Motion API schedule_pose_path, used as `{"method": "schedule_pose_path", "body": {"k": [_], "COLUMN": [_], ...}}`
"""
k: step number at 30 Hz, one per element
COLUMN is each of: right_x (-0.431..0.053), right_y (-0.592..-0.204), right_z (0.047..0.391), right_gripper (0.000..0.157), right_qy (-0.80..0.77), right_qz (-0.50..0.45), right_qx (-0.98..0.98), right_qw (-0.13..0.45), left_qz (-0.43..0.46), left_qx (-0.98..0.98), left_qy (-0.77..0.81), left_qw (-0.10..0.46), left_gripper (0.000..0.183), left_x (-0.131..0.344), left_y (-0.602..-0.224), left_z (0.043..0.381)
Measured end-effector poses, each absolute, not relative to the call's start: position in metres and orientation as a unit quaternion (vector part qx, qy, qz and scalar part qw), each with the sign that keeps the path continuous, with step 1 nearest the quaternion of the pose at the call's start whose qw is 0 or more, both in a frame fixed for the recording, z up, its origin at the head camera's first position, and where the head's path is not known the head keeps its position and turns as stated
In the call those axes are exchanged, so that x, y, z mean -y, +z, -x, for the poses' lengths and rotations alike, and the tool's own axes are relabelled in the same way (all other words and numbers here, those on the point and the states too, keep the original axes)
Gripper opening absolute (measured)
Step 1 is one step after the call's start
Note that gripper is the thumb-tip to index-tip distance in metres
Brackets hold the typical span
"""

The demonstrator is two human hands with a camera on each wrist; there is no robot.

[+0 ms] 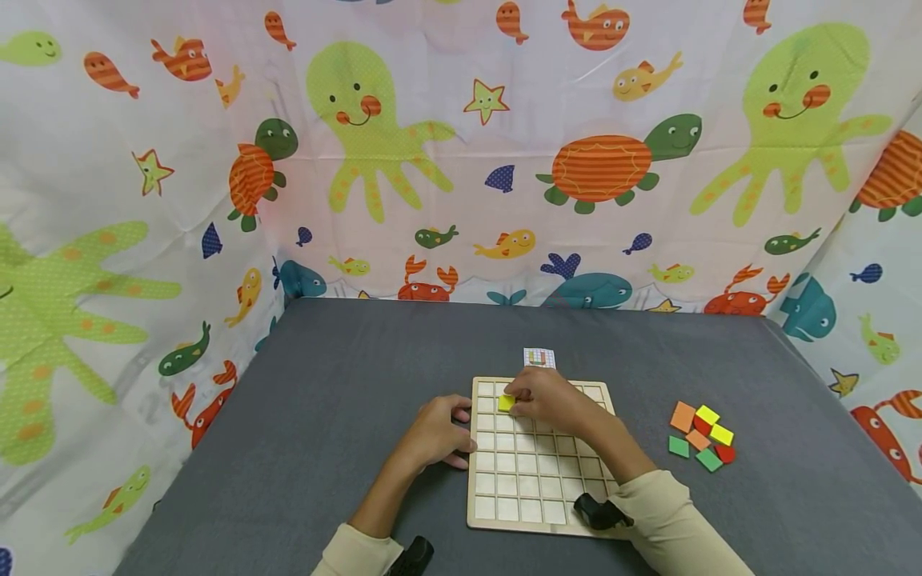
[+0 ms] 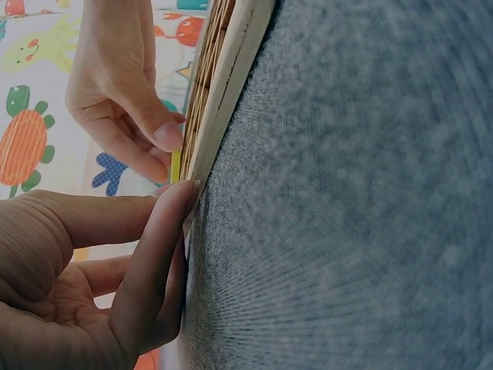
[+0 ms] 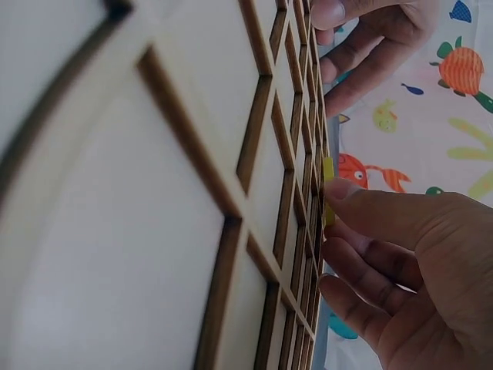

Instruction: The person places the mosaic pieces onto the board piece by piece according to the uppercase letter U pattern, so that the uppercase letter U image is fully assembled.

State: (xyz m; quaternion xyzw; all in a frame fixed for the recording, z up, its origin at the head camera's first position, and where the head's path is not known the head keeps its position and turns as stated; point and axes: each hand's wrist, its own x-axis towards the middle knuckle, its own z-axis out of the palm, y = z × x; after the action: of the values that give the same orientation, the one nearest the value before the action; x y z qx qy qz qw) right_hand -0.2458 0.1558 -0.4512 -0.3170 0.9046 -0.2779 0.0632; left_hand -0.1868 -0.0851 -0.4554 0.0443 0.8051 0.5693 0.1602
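A wooden grid board [image 1: 506, 486], divided into square cells by raised strips, lies on the grey table. My left hand [image 1: 435, 432] holds its left edge, with thumb and fingertips right at the rim in the left wrist view. Over the board's upper left part, my right hand [image 1: 547, 398] pinches a yellow square tile [image 1: 506, 402] between thumb and fingers. From the right wrist camera, that yellow tile [image 3: 329, 166] stands edge-on close against the grid, under the thumb. The right forearm covers part of the board's right side.
To the right of the board lies a loose group of tiles: orange squares [image 1: 682, 416], green squares [image 1: 679, 446], yellow pieces [image 1: 722, 434] and red pieces [image 1: 725, 454]. A small printed card [image 1: 539, 357] lies just beyond the board's far edge. A sea-animal curtain [image 1: 461, 160] surrounds the table.
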Motion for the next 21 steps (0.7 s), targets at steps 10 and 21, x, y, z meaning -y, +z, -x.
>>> {"method": "schedule_pose_path", "body": {"k": [10,21], "right_x": [-0.1497,-0.1518], "right_y": [-0.4509,-0.4482], "right_z": [0.2456,0.2408], "right_gripper": [0.029,0.030], "right_qy": [-0.280,-0.292], "right_qz": [0.320,0.304], "right_qx": [-0.903,-0.905], "right_qw": [0.062,0.059], "left_qz": [-0.041,-0.038], "left_qx": [-0.804,-0.805], "left_qy": [0.571,0.569], "left_qw": [0.160,0.162], "left_gripper": [0.069,0.069], "left_x": [0.0852,0.0848], "left_y": [-0.4562,-0.4565], "left_z": [0.1873,0.1882]}}
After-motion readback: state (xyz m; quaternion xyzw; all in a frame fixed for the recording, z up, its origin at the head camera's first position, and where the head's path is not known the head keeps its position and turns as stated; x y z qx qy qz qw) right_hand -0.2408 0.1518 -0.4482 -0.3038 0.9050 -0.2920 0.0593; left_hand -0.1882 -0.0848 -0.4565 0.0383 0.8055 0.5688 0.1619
